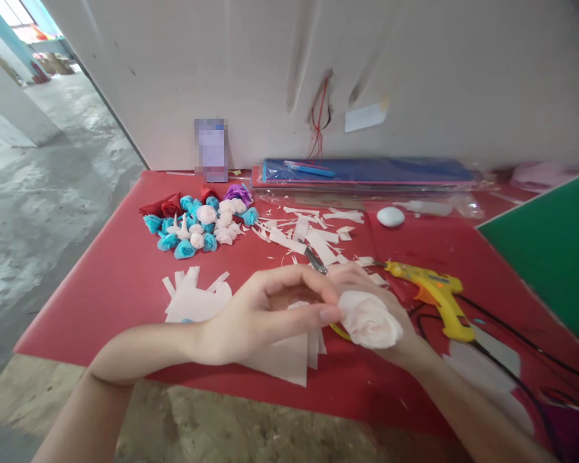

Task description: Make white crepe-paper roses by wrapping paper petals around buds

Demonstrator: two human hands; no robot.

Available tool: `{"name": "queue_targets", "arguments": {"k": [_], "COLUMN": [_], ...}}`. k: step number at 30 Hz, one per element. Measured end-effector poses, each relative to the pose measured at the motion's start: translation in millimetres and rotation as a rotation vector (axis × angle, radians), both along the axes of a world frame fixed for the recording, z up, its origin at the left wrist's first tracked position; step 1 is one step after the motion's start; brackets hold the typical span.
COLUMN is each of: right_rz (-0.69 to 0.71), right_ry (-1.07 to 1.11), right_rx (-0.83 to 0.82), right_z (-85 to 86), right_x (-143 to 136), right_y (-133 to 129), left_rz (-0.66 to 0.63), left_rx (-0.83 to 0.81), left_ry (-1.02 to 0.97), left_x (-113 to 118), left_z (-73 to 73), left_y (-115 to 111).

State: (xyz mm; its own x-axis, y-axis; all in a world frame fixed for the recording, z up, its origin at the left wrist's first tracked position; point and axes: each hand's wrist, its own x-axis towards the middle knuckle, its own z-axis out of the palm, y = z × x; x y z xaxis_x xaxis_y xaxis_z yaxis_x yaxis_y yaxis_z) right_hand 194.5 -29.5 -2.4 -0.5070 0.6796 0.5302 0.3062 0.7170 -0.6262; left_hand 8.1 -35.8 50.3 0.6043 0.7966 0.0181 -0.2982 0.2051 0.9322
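Observation:
My left hand (270, 315) pinches the left edge of a white paper rose (370, 319) between thumb and index finger. The rose's layered petals face up toward me. Partly behind it is my right hand (354, 276), its back showing and its fingers mostly hidden, so I cannot make out what it holds. A small grey metal tool (314, 260) lies just beyond the hands. Under my left hand are sheets of white paper (280, 360) and cut strips. Part of a yellow curved thing (340, 332) shows beside the rose.
A yellow glue gun (431, 292) with black cord lies at right. Blue, white, red and purple paper flowers (197, 225) cluster at back left. White scraps (313, 235), a white oval object (390, 217) and wrapped blue sheets (367, 170) lie farther back. A green board (554, 257) stands right.

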Motion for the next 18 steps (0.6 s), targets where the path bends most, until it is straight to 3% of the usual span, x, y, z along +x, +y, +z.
{"name": "queue_targets", "arguments": {"k": [10, 18], "right_rz": [0.027, 0.028], "right_ry": [0.009, -0.004], "right_rx": [0.020, -0.002], "right_z": [-1.7, -3.6], "right_x": [0.8, 3.1], "right_y": [0.6, 0.2], "left_rz": [-0.018, -0.021], "left_rx": [-0.042, 0.051], "left_ry": [0.002, 0.078], "left_x": [0.7, -1.1], "left_z": [3.9, 4.6], "left_y": [-0.6, -4.4]}}
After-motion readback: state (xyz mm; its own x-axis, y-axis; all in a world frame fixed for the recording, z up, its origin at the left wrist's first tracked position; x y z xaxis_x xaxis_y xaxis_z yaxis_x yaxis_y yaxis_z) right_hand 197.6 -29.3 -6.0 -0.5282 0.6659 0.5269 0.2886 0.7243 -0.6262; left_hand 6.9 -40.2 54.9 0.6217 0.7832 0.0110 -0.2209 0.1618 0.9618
